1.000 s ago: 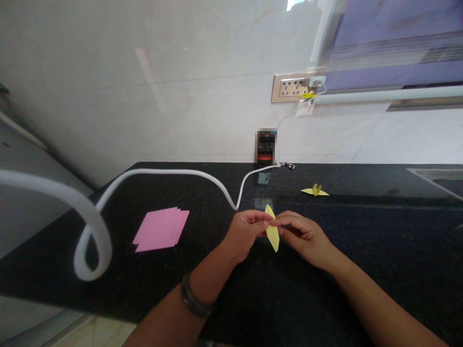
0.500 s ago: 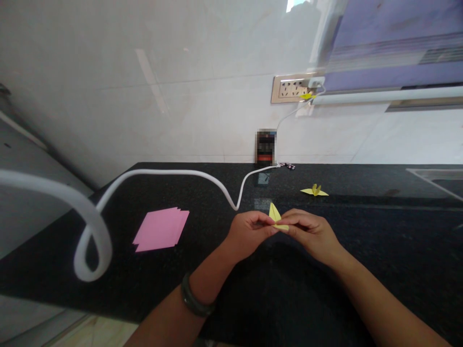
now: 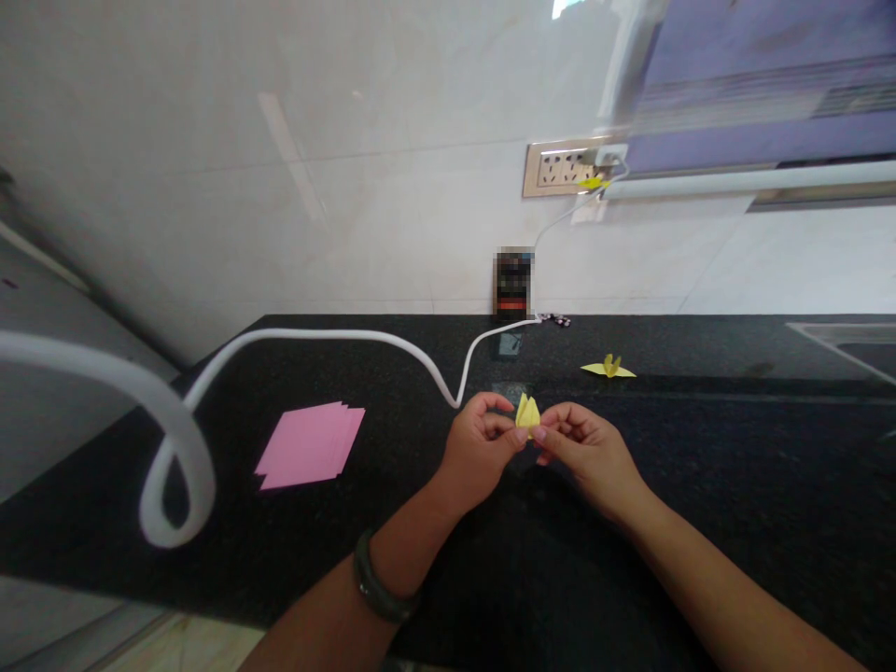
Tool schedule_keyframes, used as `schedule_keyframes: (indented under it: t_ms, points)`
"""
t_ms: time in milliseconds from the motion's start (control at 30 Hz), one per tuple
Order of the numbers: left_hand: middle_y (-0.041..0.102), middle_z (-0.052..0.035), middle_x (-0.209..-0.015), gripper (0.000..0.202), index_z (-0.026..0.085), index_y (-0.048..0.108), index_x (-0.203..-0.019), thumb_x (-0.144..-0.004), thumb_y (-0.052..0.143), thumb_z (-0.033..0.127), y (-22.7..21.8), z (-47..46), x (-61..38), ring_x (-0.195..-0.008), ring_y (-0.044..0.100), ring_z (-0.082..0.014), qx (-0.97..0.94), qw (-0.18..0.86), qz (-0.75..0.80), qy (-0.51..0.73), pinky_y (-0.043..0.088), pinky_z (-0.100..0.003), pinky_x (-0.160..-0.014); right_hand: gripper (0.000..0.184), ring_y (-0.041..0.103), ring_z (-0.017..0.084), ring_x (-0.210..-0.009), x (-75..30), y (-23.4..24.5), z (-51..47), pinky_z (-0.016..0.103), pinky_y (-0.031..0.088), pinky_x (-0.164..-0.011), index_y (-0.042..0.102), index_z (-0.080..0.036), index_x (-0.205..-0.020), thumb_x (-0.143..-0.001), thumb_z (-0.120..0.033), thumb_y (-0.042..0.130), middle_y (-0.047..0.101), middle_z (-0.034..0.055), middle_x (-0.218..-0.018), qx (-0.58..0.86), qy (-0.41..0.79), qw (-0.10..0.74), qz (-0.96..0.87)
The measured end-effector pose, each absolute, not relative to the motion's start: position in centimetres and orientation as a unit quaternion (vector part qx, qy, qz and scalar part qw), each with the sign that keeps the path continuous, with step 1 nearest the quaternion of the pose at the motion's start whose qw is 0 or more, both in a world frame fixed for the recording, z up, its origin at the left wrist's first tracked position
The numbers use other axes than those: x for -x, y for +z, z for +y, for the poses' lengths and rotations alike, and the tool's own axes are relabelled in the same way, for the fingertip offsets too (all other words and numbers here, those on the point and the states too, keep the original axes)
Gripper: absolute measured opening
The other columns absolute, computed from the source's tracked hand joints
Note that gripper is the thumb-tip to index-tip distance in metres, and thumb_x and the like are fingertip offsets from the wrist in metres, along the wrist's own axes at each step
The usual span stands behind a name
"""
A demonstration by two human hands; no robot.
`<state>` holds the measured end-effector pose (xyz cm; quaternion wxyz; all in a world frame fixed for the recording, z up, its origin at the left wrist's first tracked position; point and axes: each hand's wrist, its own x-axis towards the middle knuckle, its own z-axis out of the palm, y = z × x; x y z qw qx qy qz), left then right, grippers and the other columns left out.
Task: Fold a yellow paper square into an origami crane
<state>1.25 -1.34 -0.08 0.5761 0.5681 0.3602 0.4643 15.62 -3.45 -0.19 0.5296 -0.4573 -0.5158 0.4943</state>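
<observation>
One yellow paper figure (image 3: 609, 368) is laid finished on the desk (image 3: 735, 485), a second, partly folded yellow piece (image 3: 527, 413) is pinched over it between the closed fingers of the left hand (image 3: 476, 453) and right hand (image 3: 588, 453), and the pink sheets (image 3: 312, 444) are left untouched.

I see a speckled black stone table (image 3: 700, 448), polished enough to throw back dim reflections. The small yellow piece (image 3: 527, 413) looks like thin matt paper with crisp creases, and the second yellow piece (image 3: 609, 369) farther back reads the same. The pink sheets (image 3: 312, 444) are flat, matt paper. The thick white tube (image 3: 112, 371) looks smooth, plastic or rubber; I cannot tell which. The wall tiles (image 3: 350, 187) are pale and glossy, the socket plate (image 3: 553, 170) looks like brushed metal, and the wristband (image 3: 378, 597) is dark and shiny.
</observation>
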Motion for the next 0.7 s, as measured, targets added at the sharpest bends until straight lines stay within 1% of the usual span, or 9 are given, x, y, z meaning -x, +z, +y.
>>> schedule_keyframes:
  t_ms: [67, 133, 233, 367, 567, 700]
  points:
    - [0.059, 0.0025, -0.061, 0.029, 0.019, 0.041, -0.090, -0.068, 0.059, 0.025, -0.11, -1.25, -1.20, -0.053, 0.053, -0.0087, -0.571, 0.578, 0.358, 0.460, 0.036, -0.018, -0.051, 0.024, 0.053, 0.012, -0.057, -15.63, -0.32, -3.34, 0.023, 0.046, -0.049, 0.055, -0.018, -0.083, -0.065, -0.030, 0.065, 0.056, -0.0005, -0.064, 0.449, 0.525, 0.531, -0.492]
    - [0.060, 0.0015, -0.063, 0.029, 0.019, 0.041, -0.092, -0.069, 0.058, 0.026, -0.22, -1.15, -1.11, -0.052, 0.053, -0.0087, -0.582, 0.574, 0.362, 0.448, 0.036, -0.018, -0.050, 0.026, 0.054, 0.012, -0.058, -15.71, -0.37, -3.26, 0.023, 0.045, -0.048, 0.057, -0.017, -0.084, -0.064, -0.029, 0.066, 0.058, 0.0003, -0.065, 0.447, 0.548, 0.517, -0.482]
    - [0.062, -0.0017, -0.069, 0.025, 0.017, 0.045, -0.091, -0.070, 0.056, 0.026, -0.44, -1.06, -0.98, -0.059, 0.056, -0.0109, -0.606, 0.554, 0.375, 0.430, 0.039, -0.020, -0.054, 0.020, 0.052, 0.010, -0.054, -15.82, -0.39, -3.23, 0.021, 0.044, -0.047, 0.059, -0.015, -0.076, -0.063, -0.028, 0.067, 0.057, -0.0002, -0.063, 0.446, 0.566, 0.504, -0.476]
    - [0.063, -0.0045, -0.075, 0.021, 0.015, 0.052, -0.090, -0.072, 0.054, 0.025, -0.43, -1.15, -1.01, -0.067, 0.058, -0.0136, -0.613, 0.547, 0.377, 0.427, 0.042, -0.023, -0.060, 0.015, 0.050, 0.007, -0.050, -15.85, -0.36, -3.31, 0.021, 0.044, -0.047, 0.058, -0.015, -0.069, -0.065, -0.027, 0.066, 0.055, -0.0017, -0.060, 0.439, 0.578, 0.502, -0.471]
    - [0.063, -0.0043, -0.075, 0.017, 0.015, 0.054, -0.086, -0.070, 0.055, 0.022, 0.03, -1.45, -1.33, -0.066, 0.058, -0.0129, -0.583, 0.572, 0.365, 0.447, 0.044, -0.025, -0.064, 0.018, 0.047, 0.006, -0.045, -15.85, -0.22, -3.34, 0.021, 0.042, -0.045, 0.057, -0.014, -0.066, -0.067, -0.030, 0.064, 0.054, -0.0017, -0.056, 0.448, 0.577, 0.498, -0.467]
    - [0.063, -0.0045, -0.076, 0.017, 0.015, 0.055, -0.085, -0.070, 0.055, 0.023, -0.11, -1.48, -1.27, -0.068, 0.059, -0.0131, -0.593, 0.560, 0.368, 0.445, 0.044, -0.026, -0.066, 0.018, 0.046, 0.006, -0.042, -15.86, -0.23, -3.35, 0.020, 0.041, -0.043, 0.055, -0.014, -0.064, -0.067, -0.029, 0.064, 0.053, -0.0024, -0.053, 0.448, 0.584, 0.498, -0.459]
